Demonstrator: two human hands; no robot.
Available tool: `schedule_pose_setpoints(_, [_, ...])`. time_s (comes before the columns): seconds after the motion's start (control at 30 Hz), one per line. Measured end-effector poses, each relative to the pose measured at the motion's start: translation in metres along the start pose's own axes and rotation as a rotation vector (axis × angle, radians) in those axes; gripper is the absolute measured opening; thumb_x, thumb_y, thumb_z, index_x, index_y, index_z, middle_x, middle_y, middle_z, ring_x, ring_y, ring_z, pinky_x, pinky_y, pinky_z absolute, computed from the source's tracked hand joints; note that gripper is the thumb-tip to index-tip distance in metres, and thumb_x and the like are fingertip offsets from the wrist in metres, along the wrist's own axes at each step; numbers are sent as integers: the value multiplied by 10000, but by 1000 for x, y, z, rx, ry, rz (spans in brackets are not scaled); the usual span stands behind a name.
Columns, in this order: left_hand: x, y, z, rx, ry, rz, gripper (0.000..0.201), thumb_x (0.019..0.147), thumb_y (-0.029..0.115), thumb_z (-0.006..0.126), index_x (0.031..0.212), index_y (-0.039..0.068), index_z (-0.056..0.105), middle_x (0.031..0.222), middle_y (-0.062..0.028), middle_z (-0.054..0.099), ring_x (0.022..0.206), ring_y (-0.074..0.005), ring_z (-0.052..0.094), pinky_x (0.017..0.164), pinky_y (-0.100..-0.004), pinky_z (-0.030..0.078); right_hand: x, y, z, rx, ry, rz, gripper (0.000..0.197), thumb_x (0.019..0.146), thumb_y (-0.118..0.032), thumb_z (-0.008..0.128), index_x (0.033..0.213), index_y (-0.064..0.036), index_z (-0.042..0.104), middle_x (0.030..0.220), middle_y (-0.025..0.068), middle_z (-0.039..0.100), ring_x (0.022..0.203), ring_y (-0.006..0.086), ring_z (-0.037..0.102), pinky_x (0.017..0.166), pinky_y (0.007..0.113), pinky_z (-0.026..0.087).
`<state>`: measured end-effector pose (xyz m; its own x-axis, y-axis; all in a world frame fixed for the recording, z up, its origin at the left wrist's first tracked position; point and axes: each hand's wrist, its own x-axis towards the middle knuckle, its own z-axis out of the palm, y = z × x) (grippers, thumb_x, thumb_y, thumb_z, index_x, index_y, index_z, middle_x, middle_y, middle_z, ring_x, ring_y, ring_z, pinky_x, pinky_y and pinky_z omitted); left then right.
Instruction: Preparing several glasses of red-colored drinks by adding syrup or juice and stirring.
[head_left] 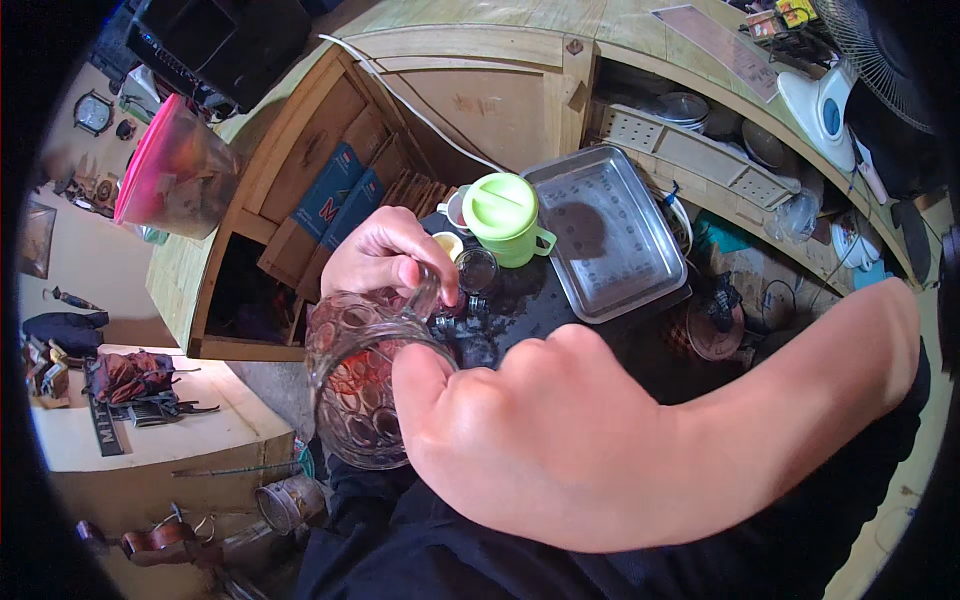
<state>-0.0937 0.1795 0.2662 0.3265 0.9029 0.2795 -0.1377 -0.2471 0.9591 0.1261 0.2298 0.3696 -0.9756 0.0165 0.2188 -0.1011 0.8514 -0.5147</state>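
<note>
A clear dimpled glass jug (345, 400) is tilted in front of me, its open mouth toward my right hand. My left hand (375, 250) is closed around the jug's handle at its far side. My right hand (500, 430) is bent at the wrist, knuckles up, with its fingers at or inside the jug's mouth. The fingertips are hidden, and so is whatever they hold. Something reddish shows through the glass. Beyond the hands stand a lime-green lidded jug (505, 225), a small clear glass (477, 270) and a small cream-coloured cup (448, 245) on a dark, wet-looking surface.
A rectangular metal tray (620, 290) lies to the right of the green jug. Behind it are wooden cabinets (470, 105) and a shelf with a perforated white rack (700, 155). A pink-lidded clear tub (185, 185) stands at left; a fan (880, 50) is at far right.
</note>
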Motion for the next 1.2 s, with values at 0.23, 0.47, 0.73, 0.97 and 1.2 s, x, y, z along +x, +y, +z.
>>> schedule_pose_setpoints(0.23, [5, -9, 8, -53, 193, -125, 412, 850, 317, 558, 728, -75, 600, 560, -108, 566, 434, -122, 507, 407, -253, 374, -3, 9, -16, -294, 70, -58, 90, 666, -80, 537, 624, -63, 459, 420, 38, 464, 348, 162, 515, 306, 288, 377])
schedule_pose_setpoints(0.47, [0, -4, 21, -167, 289, -229, 361, 836, 300, 585, 799, -59, 610, 681, -82, 581, 548, -98, 493, 489, -238, 373, 2, 26, -7, -219, -27, -67, 78, 681, -74, 529, 667, -15, 480, 450, 91, 511, 401, 224, 561, 349, 331, 414])
schedule_pose_setpoints(0.73, [-2, -8, 23, -213, 368, -278, 366, 823, 308, 604, 769, -54, 602, 663, -59, 568, 550, -103, 494, 492, -254, 372, -1, 22, -4, -200, 20, -78, 97, 596, -86, 579, 630, -4, 619, 536, 85, 583, 498, 164, 604, 382, 278, 428])
schedule_pose_setpoints(0.97, [-4, -13, 27, -188, 381, -229, 367, 818, 321, 605, 755, -41, 601, 651, -64, 565, 560, -109, 502, 492, -251, 373, -4, 13, -12, -345, 60, -91, 130, 594, -94, 585, 658, 15, 615, 523, 78, 569, 480, 162, 577, 367, 282, 404])
schedule_pose_setpoints(1.2, [-24, -20, 31, -380, 501, -210, 234, 823, 217, 601, 841, -17, 594, 758, -91, 589, 682, -130, 545, 603, -255, 441, -1, 19, -5, -313, 90, -398, 148, 545, -131, 592, 596, 7, 610, 560, 80, 558, 476, 174, 555, 388, 281, 387])
